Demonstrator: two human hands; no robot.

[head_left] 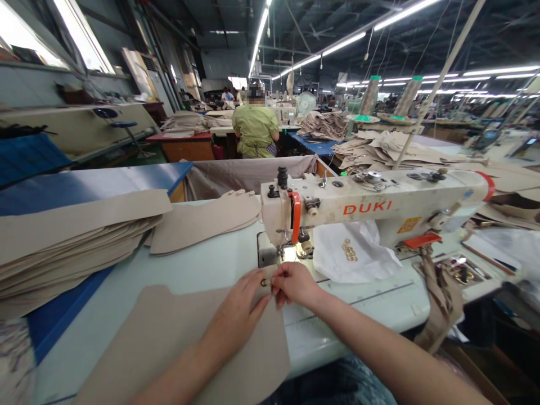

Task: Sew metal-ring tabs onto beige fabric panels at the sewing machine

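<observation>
A large beige fabric panel (pixel 169 326) lies on the machine table in front of me. At its far edge is a short beige strap with a small metal ring (pixel 264 282) on it. My left hand (pixel 240 301) grips the panel and strap from the left, fingers bent over the fabric beside the ring. My right hand (pixel 293 284) is closed in a pinch on the strap's right side, its fingertips hiding part of it. Just beyond both hands stands the needle and presser foot area of a white sewing machine (pixel 324 208), with its lamp lit.
Stacked beige panels (pixel 71 242) lie at the left, with more panels (pixel 206 216) behind. Several gold rings (pixel 349 250) rest on a white plastic sheet (pixel 371 247) under the machine arm. Beige strips (pixel 441 298) hang off the right edge. A person in green (pixel 255 126) sits farther back.
</observation>
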